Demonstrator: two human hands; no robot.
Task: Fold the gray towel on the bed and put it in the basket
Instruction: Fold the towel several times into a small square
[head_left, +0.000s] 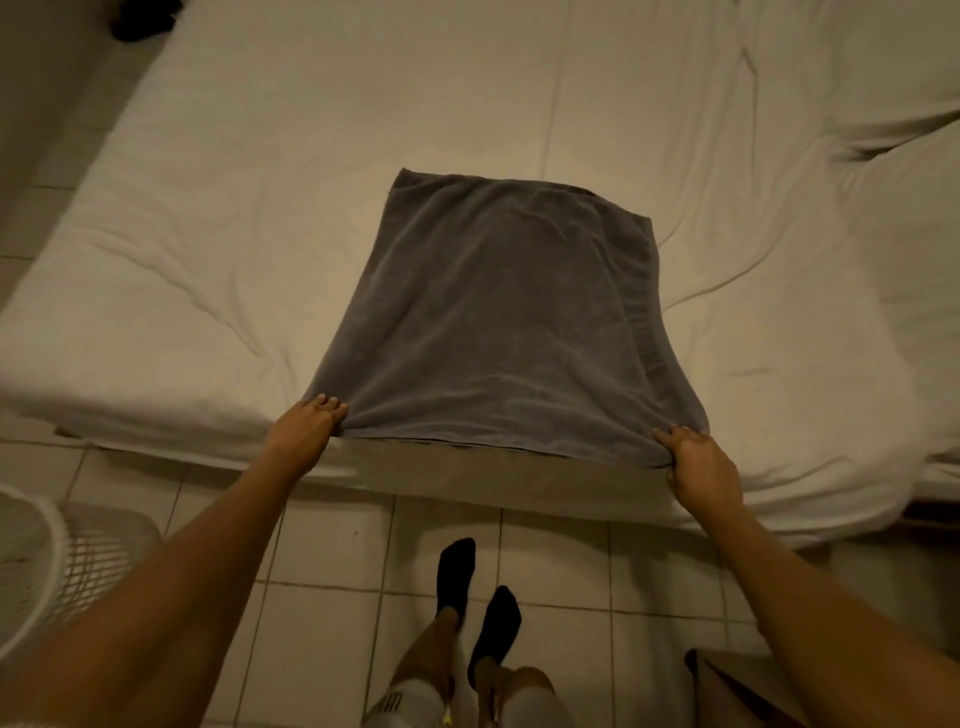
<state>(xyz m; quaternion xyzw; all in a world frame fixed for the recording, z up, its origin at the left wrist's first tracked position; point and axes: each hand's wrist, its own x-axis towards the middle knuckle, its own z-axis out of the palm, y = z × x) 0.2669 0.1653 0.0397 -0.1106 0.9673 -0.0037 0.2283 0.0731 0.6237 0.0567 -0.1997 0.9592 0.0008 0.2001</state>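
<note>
The gray towel (498, 317) lies spread flat on the white bed (218, 218), folded over once, its near edge along the mattress edge. My left hand (306, 423) pinches the towel's near left corner. My right hand (698, 465) grips the near right corner, fingers curled over the cloth. A white lattice basket (62, 561) stands on the floor at the lower left, beside my left forearm.
Tiled floor (332, 597) runs below the bed edge, with my feet in black socks (475, 597) on it. A brown cardboard box (737, 686) sits at the lower right. A dark object (143, 18) lies at the top left by the bed's far corner.
</note>
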